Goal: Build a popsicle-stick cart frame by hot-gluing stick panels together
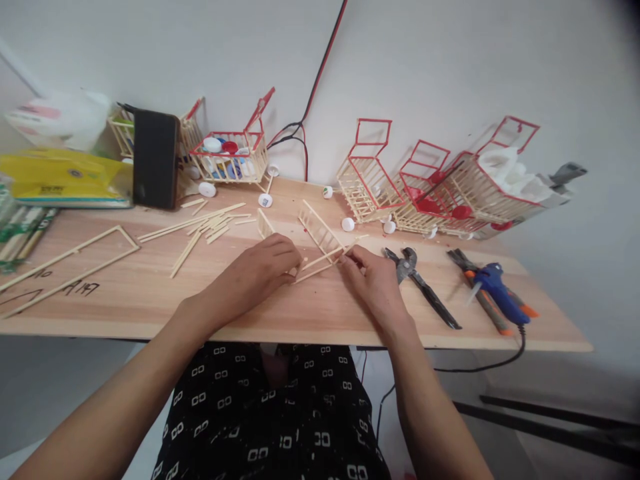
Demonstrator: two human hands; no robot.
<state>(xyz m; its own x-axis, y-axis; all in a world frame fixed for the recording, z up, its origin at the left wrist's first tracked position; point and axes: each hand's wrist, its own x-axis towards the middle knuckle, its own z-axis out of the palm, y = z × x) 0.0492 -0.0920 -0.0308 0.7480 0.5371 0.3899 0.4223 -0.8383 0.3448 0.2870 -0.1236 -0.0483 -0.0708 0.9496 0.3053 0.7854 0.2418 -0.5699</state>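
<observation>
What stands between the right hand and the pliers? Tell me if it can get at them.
Probably yes. The pliers lie flat on the table just beside the right hand, with only bare wood between. The hand is pinching the frame, though, so it would have to let go first.

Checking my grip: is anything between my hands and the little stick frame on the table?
Nothing visible does. The left hand holds the stick frame at its left part, and the right hand pinches its right corner. The pliers lie further right, apart from it.
</observation>
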